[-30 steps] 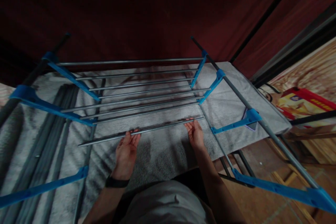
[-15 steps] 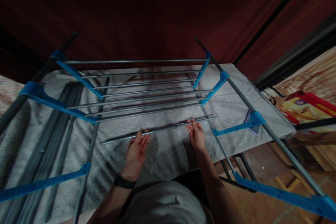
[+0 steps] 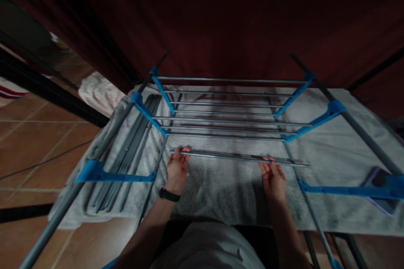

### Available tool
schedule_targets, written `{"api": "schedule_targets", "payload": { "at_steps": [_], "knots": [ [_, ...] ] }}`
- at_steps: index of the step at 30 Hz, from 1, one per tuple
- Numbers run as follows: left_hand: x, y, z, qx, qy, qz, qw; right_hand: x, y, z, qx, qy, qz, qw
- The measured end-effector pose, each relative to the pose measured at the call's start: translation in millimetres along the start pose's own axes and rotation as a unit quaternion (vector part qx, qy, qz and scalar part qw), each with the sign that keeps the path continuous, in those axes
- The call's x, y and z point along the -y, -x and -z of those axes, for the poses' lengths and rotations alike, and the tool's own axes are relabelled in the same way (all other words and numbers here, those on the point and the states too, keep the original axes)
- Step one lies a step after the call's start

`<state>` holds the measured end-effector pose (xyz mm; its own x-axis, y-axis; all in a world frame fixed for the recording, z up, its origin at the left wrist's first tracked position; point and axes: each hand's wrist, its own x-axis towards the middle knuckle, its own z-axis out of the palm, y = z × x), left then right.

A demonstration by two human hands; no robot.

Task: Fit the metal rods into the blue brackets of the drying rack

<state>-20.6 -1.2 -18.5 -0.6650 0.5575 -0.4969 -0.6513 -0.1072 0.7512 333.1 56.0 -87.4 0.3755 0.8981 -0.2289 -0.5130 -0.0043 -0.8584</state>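
Note:
A loose grey metal rod (image 3: 227,156) runs crosswise in front of me, level with the drying rack's frame. My left hand (image 3: 176,168) grips its left end with the fingers curled over it. My right hand (image 3: 273,178) holds it nearer the right end, fingers hooked round the rod. The rack (image 3: 221,122) has blue plastic brackets on grey side tubes, and several grey rods sit fitted between the far brackets. The rod's right tip reaches past the right inner tube. A dark band is on my left wrist.
A grey towel (image 3: 227,193) lies under the rack. Several spare grey rods (image 3: 126,155) lie in a bundle on its left side. A dark flat object (image 3: 380,189) rests at the right. Dark red curtain behind; tiled floor (image 3: 34,143) at the left.
My view has swung to the left. Both hands have carried the rod leftward, and it now lies nearly level instead of slanting; my left hand now sits at the rod's left end.

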Motion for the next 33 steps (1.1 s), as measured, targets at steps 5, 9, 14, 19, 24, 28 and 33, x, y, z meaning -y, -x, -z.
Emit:
{"api": "schedule_targets", "payload": {
  "at_steps": [5,9,14,19,24,28,33],
  "knots": [
    [4.8,6.7,-6.3,0.003,0.001,0.016,1.0,3.9,0.5,0.2,-0.002,-0.023,-0.029,0.999],
    [11.6,11.8,-7.0,0.014,0.009,0.027,1.0,6.1,1.1,-0.8,-0.015,-0.032,-0.038,0.999],
    [20.1,19.6,-12.1,0.028,0.002,0.038,0.999,3.6,-1.2,2.3,-0.012,-0.025,-0.036,0.999],
    [28.2,27.7,-17.3,0.035,-0.007,0.046,0.998,2.9,-1.4,3.8,0.002,-0.017,-0.033,0.999],
    [30.6,30.4,-18.1,0.04,-0.006,0.054,0.998,3.8,-1.1,2.1,-0.004,0.0,-0.026,1.0],
    [31.4,32.1,-19.4,0.046,-0.006,0.064,0.997,3.7,-0.7,1.2,0.007,-0.007,-0.021,1.0],
    [41.6,43.5,-25.2,0.07,-0.002,0.095,0.993,0.8,-0.9,4.3,0.014,0.012,-0.021,1.0]
  ]
}}
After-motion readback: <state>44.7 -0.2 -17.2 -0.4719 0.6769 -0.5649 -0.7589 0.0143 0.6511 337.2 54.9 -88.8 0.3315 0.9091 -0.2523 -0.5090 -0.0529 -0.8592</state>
